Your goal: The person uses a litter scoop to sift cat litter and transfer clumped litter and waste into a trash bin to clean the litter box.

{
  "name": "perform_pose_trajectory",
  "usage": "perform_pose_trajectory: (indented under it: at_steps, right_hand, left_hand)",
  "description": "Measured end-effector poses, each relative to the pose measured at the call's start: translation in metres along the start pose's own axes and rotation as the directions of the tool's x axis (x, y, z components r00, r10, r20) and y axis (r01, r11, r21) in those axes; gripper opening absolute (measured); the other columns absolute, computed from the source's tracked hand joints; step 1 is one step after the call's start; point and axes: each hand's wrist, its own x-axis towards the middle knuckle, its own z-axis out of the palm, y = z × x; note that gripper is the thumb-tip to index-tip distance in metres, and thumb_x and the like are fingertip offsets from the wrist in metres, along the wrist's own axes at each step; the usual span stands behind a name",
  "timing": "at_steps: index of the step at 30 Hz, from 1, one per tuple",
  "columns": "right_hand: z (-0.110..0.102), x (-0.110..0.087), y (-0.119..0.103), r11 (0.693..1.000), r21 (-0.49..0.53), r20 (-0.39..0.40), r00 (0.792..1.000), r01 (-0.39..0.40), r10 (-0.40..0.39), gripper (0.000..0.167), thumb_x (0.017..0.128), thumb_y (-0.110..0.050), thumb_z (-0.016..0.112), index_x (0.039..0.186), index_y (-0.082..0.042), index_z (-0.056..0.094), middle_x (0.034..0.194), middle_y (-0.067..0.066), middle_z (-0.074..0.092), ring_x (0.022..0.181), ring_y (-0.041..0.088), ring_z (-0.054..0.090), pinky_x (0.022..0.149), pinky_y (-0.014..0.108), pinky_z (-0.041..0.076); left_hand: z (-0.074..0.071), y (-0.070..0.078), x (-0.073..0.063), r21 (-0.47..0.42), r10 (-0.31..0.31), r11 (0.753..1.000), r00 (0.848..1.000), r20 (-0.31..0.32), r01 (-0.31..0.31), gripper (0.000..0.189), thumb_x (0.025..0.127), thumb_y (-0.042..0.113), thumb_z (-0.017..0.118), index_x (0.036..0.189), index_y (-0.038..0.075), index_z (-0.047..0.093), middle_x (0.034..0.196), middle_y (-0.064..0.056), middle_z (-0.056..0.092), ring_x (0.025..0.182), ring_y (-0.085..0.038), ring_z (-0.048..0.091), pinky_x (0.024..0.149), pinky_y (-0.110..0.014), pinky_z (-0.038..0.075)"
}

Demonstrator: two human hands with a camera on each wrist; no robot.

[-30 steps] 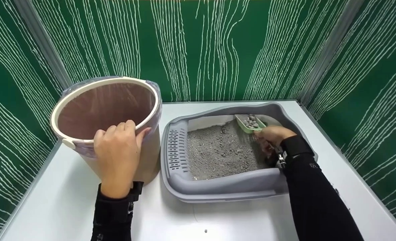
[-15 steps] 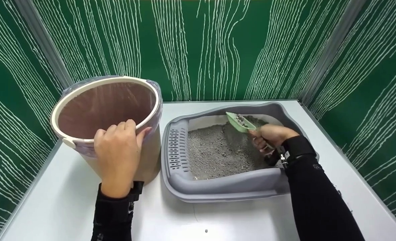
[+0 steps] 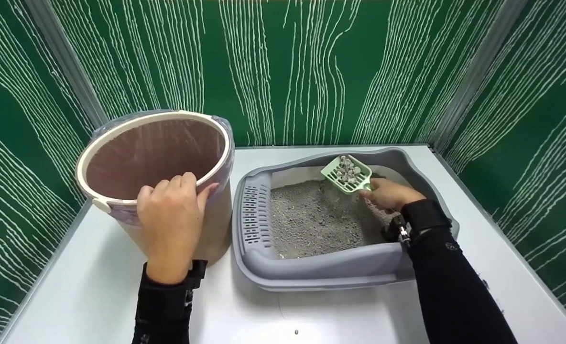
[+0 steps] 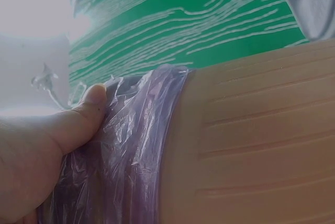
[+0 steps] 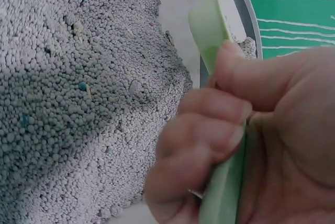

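In the head view, my right hand (image 3: pixel 389 193) grips the handle of a green slotted litter scoop (image 3: pixel 333 173). Grey clumps (image 3: pixel 347 170) lie in the scoop, which is raised over the grey litter (image 3: pixel 311 224) in a grey litter box (image 3: pixel 307 279). The right wrist view shows curled fingers (image 5: pixel 201 135) round the green handle (image 5: pixel 224 192). My left hand (image 3: pixel 170 224) grips the near rim of a tan trash bin (image 3: pixel 216 224), its thumb on the outside over a clear purplish liner bag (image 4: pixel 138 135). The left hand's other fingertips are hidden inside the bin.
The bin stands left of the litter box on a white table (image 3: pixel 244 315). A small grey crumb (image 3: pixel 296 331) lies near the table's front. Green panels (image 3: pixel 307 71) with white wavy lines enclose the back and sides.
The right hand has raised the scoop from the litter and turned it, so its slotted floor and the clumps now face the camera. The left hand stays on the bin rim.
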Motion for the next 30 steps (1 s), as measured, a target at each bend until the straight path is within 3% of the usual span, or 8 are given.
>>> perform_pose_trajectory:
  at_steps: [3, 5, 13, 16, 19, 23, 30]
  right_hand:
    - [0.001, 0.000, 0.002, 0.988, -0.152, -0.053, 0.997, 0.042, -0.051, 0.033, 0.113, -0.024, 0.054, 0.125, 0.006, 0.056, 0.088, 0.008, 0.057, 0.066, 0.012, 0.045, 0.059, 0.027, 0.040]
    - [0.002, 0.001, 0.003, 0.978, -0.200, -0.061, 0.996, 0.056, -0.070, 0.034, 0.111, -0.024, 0.057, 0.126, 0.007, 0.058, 0.096, 0.013, 0.060, 0.069, 0.014, 0.047, 0.061, 0.028, 0.042]
    - [0.002, -0.001, 0.000, 0.972, -0.232, -0.045, 0.998, 0.038, -0.050, 0.043, 0.111, -0.029, 0.056, 0.136, 0.006, 0.055, 0.094, 0.008, 0.058, 0.071, 0.015, 0.049, 0.063, 0.029, 0.044]
    - [0.003, -0.001, -0.002, 0.987, -0.158, -0.023, 1.000, 0.008, -0.011, 0.042, 0.112, -0.030, 0.055, 0.136, 0.005, 0.055, 0.087, 0.003, 0.055, 0.066, 0.011, 0.047, 0.060, 0.026, 0.042]
    - [0.004, -0.001, -0.004, 1.000, -0.010, 0.009, 1.000, -0.027, 0.028, 0.036, 0.112, -0.028, 0.055, 0.129, 0.004, 0.057, 0.080, -0.002, 0.051, 0.062, 0.008, 0.043, 0.055, 0.023, 0.039]
    - [0.004, -0.002, -0.006, 0.993, 0.118, 0.051, 0.998, -0.031, 0.025, 0.030, 0.113, -0.029, 0.054, 0.117, 0.000, 0.057, 0.073, -0.004, 0.047, 0.059, 0.006, 0.039, 0.053, 0.021, 0.035]
    - [0.003, -0.005, -0.008, 0.971, 0.238, 0.111, 0.994, -0.018, -0.008, 0.032, 0.116, -0.033, 0.046, 0.114, -0.003, 0.058, 0.072, -0.006, 0.042, 0.059, 0.005, 0.035, 0.053, 0.021, 0.030]
  left_hand:
    - [0.000, 0.000, -0.001, 0.001, -0.004, 1.000, 1.000, 0.003, 0.004, 0.044, 0.089, 0.038, 0.088, 0.088, -0.002, 0.068, 0.074, -0.019, 0.069, 0.067, -0.040, 0.065, 0.063, -0.048, 0.041]
    - [0.001, 0.000, -0.001, 0.000, -0.007, 1.000, 1.000, 0.002, 0.007, 0.044, 0.088, 0.038, 0.088, 0.088, -0.002, 0.068, 0.074, -0.019, 0.068, 0.067, -0.040, 0.065, 0.063, -0.049, 0.042]
    - [0.001, 0.000, 0.000, -0.006, -0.005, 1.000, 1.000, -0.005, 0.005, 0.044, 0.089, 0.037, 0.088, 0.089, -0.002, 0.069, 0.076, -0.020, 0.070, 0.066, -0.040, 0.064, 0.063, -0.049, 0.042]
    - [0.001, 0.000, 0.000, -0.002, -0.007, 1.000, 1.000, -0.005, 0.007, 0.044, 0.089, 0.037, 0.088, 0.088, -0.002, 0.068, 0.075, -0.020, 0.069, 0.065, -0.040, 0.064, 0.062, -0.048, 0.041]
    - [0.001, -0.001, 0.000, -0.001, -0.007, 1.000, 1.000, -0.005, 0.007, 0.044, 0.089, 0.037, 0.088, 0.088, -0.002, 0.068, 0.075, -0.020, 0.069, 0.064, -0.040, 0.063, 0.062, -0.048, 0.041]
    - [0.001, -0.001, 0.000, 0.001, -0.001, 1.000, 1.000, -0.008, 0.001, 0.044, 0.088, 0.036, 0.089, 0.087, -0.002, 0.067, 0.075, -0.020, 0.069, 0.064, -0.040, 0.063, 0.062, -0.048, 0.041]
    - [0.000, -0.001, 0.000, 0.004, 0.008, 1.000, 1.000, -0.009, -0.008, 0.045, 0.088, 0.037, 0.089, 0.086, -0.002, 0.066, 0.073, -0.019, 0.068, 0.064, -0.040, 0.063, 0.062, -0.049, 0.041]
